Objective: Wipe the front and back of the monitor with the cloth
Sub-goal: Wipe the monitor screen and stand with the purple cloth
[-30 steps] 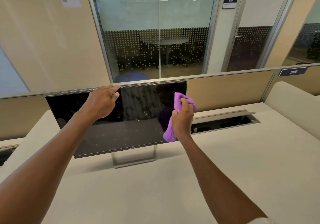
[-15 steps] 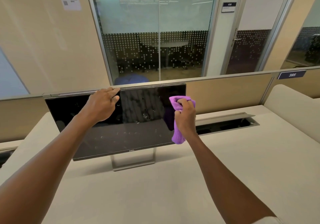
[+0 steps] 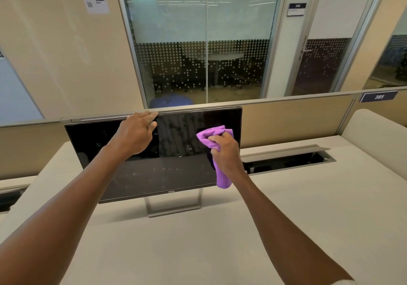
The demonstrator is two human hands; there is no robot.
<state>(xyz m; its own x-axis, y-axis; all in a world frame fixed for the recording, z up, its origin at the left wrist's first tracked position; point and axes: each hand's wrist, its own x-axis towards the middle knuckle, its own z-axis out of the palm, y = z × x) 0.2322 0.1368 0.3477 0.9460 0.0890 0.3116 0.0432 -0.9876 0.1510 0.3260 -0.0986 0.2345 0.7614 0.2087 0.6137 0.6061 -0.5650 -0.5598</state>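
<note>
1. Head view: monitor stood on counter.
2. Left hand: grip curled over monitor's top edge.
3. Right hand: grip clamped on purple cloth, against screen's right side.

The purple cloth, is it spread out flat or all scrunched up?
Scrunched up. The purple cloth is bunched in the right hand, one end dangling below.
</note>
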